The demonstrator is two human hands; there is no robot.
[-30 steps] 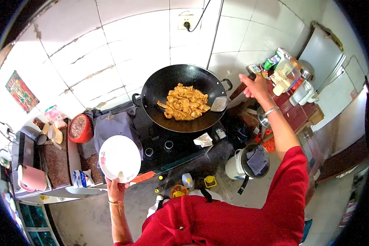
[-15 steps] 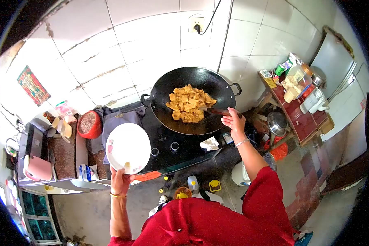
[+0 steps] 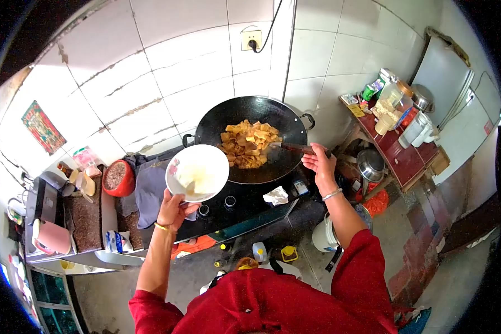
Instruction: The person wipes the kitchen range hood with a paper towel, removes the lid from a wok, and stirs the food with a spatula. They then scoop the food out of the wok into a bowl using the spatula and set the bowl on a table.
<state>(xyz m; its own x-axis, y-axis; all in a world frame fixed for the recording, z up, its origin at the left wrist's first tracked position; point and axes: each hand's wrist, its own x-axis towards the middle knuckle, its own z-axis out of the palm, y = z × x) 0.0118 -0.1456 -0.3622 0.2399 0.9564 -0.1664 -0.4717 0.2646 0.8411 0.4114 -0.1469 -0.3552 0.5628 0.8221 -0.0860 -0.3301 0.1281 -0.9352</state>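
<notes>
My left hand grips the near rim of a white bowl with a floral mark. Pale, slightly yellow residue or liquid shows inside it. The bowl overlaps the left front rim of a large black wok; whether they touch, I cannot tell. Golden-brown chunks of food are heaped in the wok. In my right hand is the dark handle of a spatula, with its metal end at the right side of the food.
The wok stands on a black stove against a tiled wall. A crumpled white tissue lies on the stove's front. To the left are a red bowl and a grey cloth. A red table with jars stands right.
My left hand has carried the bowl right and up to the wok's rim, and its inside now shows more. My right hand still holds the spatula, and the food heap has shifted slightly.
</notes>
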